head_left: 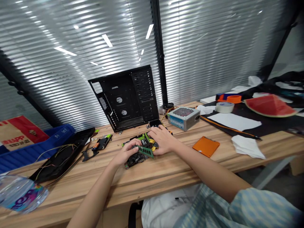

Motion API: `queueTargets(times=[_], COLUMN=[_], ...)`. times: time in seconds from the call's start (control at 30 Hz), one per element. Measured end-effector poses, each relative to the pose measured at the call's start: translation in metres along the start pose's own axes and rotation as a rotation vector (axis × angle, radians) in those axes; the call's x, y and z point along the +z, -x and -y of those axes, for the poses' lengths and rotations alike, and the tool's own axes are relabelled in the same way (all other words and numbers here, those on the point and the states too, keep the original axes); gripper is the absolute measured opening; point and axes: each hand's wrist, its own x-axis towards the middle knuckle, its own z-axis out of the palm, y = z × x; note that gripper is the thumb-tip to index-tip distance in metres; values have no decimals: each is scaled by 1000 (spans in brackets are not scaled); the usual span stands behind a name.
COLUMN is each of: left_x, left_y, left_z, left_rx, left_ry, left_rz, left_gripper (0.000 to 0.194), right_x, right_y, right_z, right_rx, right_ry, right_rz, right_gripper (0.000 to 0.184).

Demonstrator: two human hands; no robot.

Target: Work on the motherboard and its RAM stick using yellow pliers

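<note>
A green RAM stick is held at its left end by my left hand, fingers closed on it. The stick slants over a black motherboard lying on the table, with green and yellow parts showing on it. My right hand is bent around the board's right side, its fingers at the far edge and its thumb nearer me by the yellow parts. The fingers cover part of the board, so the exact contact there is hidden.
Behind the board stands an open black computer case, with a power supply to its right. An orange drive and white tissues lie rightward. On the left are a blue bin, a black panel and a water bottle.
</note>
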Motion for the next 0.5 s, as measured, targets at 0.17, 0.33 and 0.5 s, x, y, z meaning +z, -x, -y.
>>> queueTargets(times=[0.17, 0.33, 0.5], left_x=[1, 3, 5], left_y=[0, 1, 1], left_z=[0, 4, 6], left_rx=[-12, -36, -106], left_ry=[19, 67, 131], left_rz=[-25, -70, -118], left_gripper=[35, 37, 40], right_x=[2, 4, 5], right_y=[0, 1, 2], right_z=[0, -1, -2], right_rx=[13, 28, 38], right_ry=[-10, -34, -53], right_rz=[-10, -39, -47], right_gripper=[62, 64, 63])
